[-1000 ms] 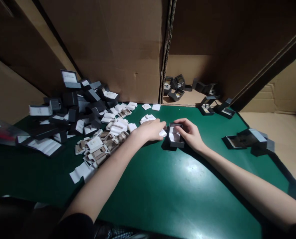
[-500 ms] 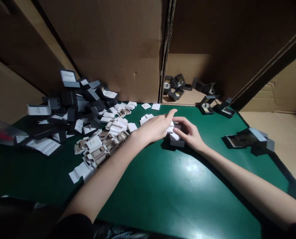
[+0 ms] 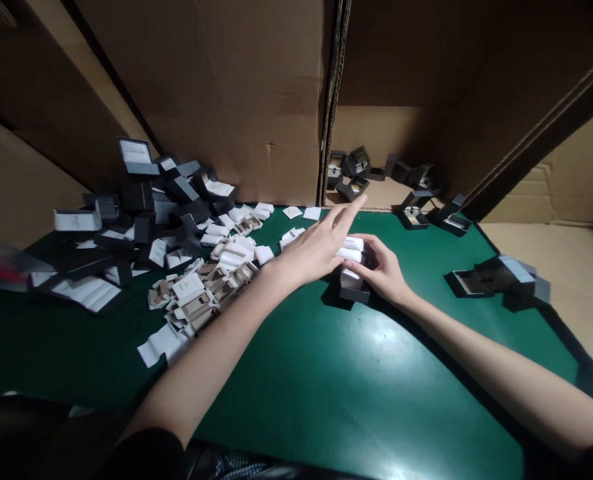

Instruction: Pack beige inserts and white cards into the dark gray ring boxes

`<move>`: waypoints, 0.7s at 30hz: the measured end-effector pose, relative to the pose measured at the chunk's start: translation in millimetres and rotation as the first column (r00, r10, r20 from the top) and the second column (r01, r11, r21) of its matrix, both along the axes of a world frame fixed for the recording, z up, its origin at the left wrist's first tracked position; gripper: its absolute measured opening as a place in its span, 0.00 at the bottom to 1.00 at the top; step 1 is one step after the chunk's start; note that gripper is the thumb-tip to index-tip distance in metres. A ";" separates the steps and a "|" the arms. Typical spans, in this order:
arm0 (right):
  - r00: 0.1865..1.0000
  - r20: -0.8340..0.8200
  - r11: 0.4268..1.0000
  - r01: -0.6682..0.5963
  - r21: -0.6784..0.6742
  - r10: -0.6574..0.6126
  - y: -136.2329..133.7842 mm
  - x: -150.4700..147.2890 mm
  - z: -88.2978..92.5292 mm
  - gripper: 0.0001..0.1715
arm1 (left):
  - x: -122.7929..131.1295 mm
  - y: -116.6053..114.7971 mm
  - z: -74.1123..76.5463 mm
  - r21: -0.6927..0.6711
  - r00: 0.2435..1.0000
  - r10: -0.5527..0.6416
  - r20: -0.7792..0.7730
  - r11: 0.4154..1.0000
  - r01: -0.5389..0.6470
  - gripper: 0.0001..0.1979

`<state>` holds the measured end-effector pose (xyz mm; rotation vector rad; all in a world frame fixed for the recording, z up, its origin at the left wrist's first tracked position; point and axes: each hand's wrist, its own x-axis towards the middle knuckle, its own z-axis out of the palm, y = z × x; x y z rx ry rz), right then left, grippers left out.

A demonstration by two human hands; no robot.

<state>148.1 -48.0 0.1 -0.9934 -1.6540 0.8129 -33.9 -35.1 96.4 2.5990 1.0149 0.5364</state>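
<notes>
A small dark box sits on the green tabletop with white folded inserts showing at its top. My right hand curves around the box's right side, its thumb in front against the white part. From the left, my left hand reaches over and closes on the white insert at its edge, while its outer fingers stretch up and away. The gripping fingertips of that hand are partly hidden. Left of my forearm lies a pile of white and brown card inserts.
Many open dark boxes are heaped at the far left. More open boxes stand at the back right, some inside a cardboard enclosure. Another open dark box lies on the right. Loose white pieces lie behind my left hand.
More of the white insert shows above the dark box between my hands. My left hand has tipped, with its outstretched fingers higher. My right hand stays at the box.
</notes>
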 end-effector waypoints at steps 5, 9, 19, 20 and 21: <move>1.000 -0.020 1.000 0.009 0.000 -0.009 0.2 0.0 -0.6 0.27 | -5.5 16.7 -18.6 -0.339 0.995 0.091 0.047 0.938 -0.070 0.48; 1.000 -0.003 1.000 0.002 0.008 -0.002 -1.0 -0.5 2.5 0.27 | 0.9 20.9 -38.7 -0.492 0.991 0.103 0.089 0.869 -0.046 0.49; 0.993 -0.098 0.997 0.071 -0.008 -0.072 -1.6 1.9 4.1 0.26 | 10.0 27.7 -70.9 -0.456 0.961 0.106 0.256 0.890 0.023 0.09; 0.989 -0.107 0.995 0.098 -0.002 -0.097 -0.1 2.4 3.8 0.27 | 8.6 29.5 -70.8 -0.439 0.951 0.124 0.283 0.898 0.013 0.10; 0.985 -0.120 0.992 0.129 0.005 -0.128 1.9 3.5 3.2 0.27 | 7.2 30.8 -70.1 -0.413 0.939 0.146 0.311 0.911 -0.005 0.10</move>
